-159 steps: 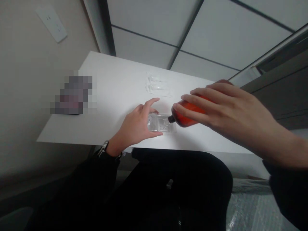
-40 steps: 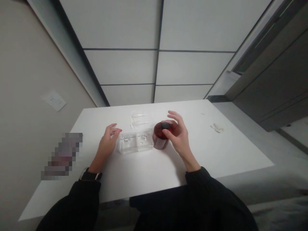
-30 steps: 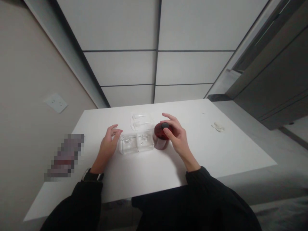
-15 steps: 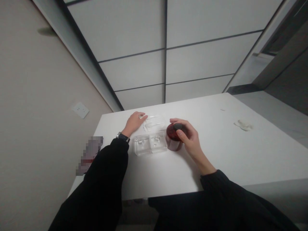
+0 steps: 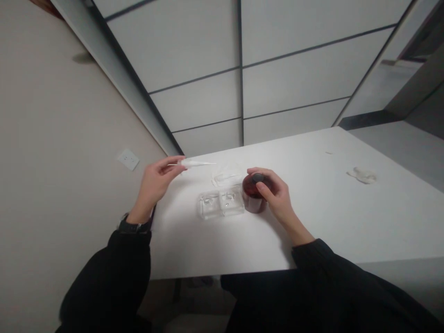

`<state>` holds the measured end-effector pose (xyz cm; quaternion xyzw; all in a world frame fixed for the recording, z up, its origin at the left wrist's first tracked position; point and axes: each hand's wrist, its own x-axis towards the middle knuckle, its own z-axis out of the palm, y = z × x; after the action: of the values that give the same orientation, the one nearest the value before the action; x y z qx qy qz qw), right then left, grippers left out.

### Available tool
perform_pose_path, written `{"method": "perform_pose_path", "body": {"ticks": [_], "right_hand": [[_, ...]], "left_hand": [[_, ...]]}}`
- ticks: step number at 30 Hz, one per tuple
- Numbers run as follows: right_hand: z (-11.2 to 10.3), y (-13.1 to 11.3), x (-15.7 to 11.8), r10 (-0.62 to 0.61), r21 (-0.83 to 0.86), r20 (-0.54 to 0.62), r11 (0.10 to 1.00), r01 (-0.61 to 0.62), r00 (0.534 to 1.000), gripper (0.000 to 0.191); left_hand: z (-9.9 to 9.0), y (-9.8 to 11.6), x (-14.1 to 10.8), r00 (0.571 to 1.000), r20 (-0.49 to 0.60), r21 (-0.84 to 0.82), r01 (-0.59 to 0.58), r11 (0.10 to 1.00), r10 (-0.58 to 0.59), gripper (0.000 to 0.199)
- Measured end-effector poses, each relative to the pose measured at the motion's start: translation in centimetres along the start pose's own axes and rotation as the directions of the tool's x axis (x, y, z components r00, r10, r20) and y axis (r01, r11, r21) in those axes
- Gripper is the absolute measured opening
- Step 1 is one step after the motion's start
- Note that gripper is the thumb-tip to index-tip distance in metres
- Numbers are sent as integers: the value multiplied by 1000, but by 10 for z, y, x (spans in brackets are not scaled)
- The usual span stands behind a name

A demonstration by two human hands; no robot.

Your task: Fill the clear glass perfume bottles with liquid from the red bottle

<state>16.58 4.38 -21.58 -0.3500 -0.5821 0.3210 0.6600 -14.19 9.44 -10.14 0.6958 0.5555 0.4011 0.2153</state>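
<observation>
My left hand point(image 5: 157, 182) is closed in a pinch around a slim white tube with a thin pointed tip point(image 5: 194, 163). The tube is held nearly level above the far left of the table, its tip toward the right. My right hand point(image 5: 275, 189) wraps the far and right sides of a dark red round bottle point(image 5: 251, 196) with a black cap point(image 5: 257, 177), the thumb lying beside the cap. The bottle stands upright on the table. Touching or just left of it is a clear two-compartment box point(image 5: 222, 207), with a small clear lump in each compartment.
Behind the box lies a clear plastic piece point(image 5: 227, 178), hard to make out. A crumpled pale tissue point(image 5: 362, 175) and a small thin scrap point(image 5: 329, 152) rest on the right of the white table point(image 5: 319, 222). A wall point(image 5: 86, 162) borders the left side.
My left hand has moved left and toward me from the clear plastic piece, and now holds the white tube. My right hand stays on the bottle. The view has shifted slightly.
</observation>
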Motion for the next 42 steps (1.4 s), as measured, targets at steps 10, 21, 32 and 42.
{"method": "perform_pose_path", "body": {"ticks": [10, 21, 32, 42], "right_hand": [[1, -2, -1, 33, 6, -23, 999, -33, 999, 31], [1, 1, -1, 20, 9, -26, 1000, -20, 999, 30], [0, -2, 0, 22, 1, -25, 1000, -22, 999, 26], [1, -5, 0, 20, -15, -38, 1000, -21, 999, 26]], "left_hand": [[-35, 42, -47, 932, 228, 292, -341, 893, 282, 41], [12, 23, -44, 854, 475, 302, -383, 873, 211, 32], [79, -48, -88, 996, 94, -288, 30, 957, -3, 82], [100, -45, -87, 999, 31, -262, -14, 965, 23, 47]]}}
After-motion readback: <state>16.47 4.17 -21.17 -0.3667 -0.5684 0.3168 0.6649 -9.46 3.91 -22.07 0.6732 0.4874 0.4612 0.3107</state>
